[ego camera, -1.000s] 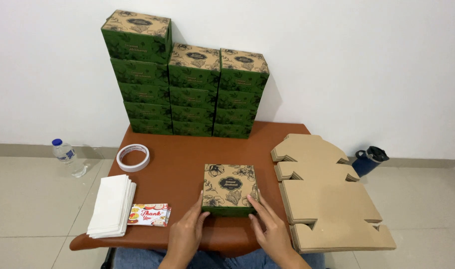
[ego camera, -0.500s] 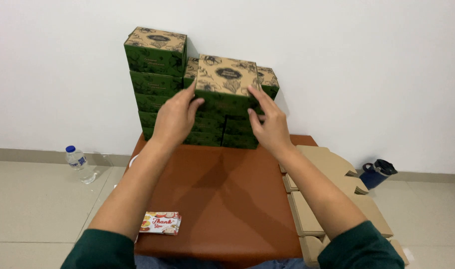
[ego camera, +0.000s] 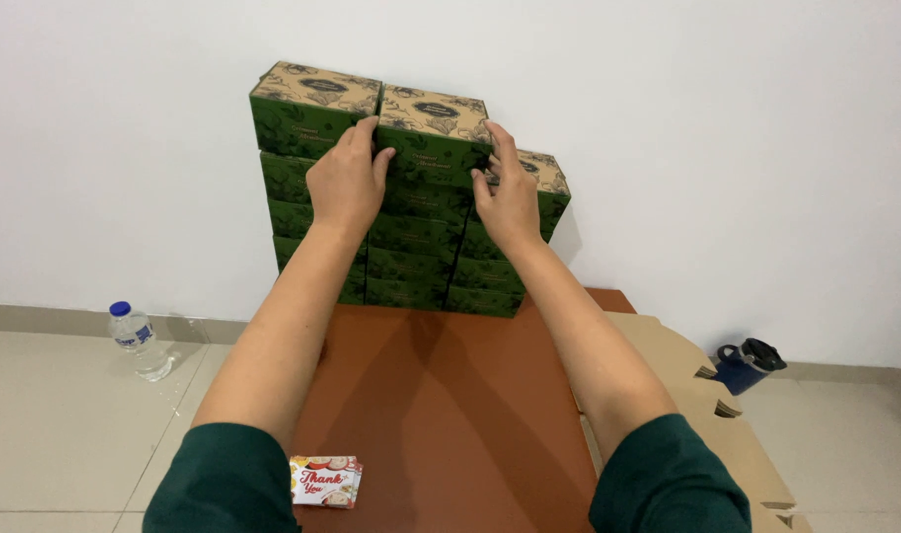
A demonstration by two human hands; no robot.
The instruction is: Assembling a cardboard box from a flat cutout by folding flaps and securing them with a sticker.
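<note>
Box (ego camera: 434, 133) has gone from table edge to atop the middle stack at 12 o'clock. Left hand (ego camera: 345, 183) and right hand (ego camera: 508, 192) still clasp its sides, fingers loosely curled, so it looks seated.

Bright, even light; soft arm shadows on table (ego camera: 450, 395); sharp focus, perhaps slight edge distortion.

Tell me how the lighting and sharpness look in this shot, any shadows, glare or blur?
Head view: soft, even light, no harsh glare on the white wall; both arms cast faint shadows on the brown table; the left hand, right hand and the top green box between them look sharp, without motion blur; straight lines bow slightly toward the edges, as with a wide lens.
</note>
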